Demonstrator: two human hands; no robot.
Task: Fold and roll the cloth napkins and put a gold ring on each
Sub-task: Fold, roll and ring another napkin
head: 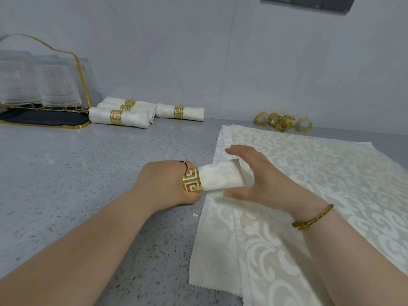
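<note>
The speckled grey table is backed by a pale wall. A gold ring is gripped by the left hand; the rolled napkin is flanked by the spread right hand.

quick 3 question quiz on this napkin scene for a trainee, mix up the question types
1. True or false: the gold ring already sits around one end of the rolled napkin being worked on.
2. Which hand grips that ring?
3. How many finished rolls with rings lie at the back of the counter? A two, B four, C six.

Key
1. True.
2. The left hand.
3. B: three in a group and one beside them.
</note>
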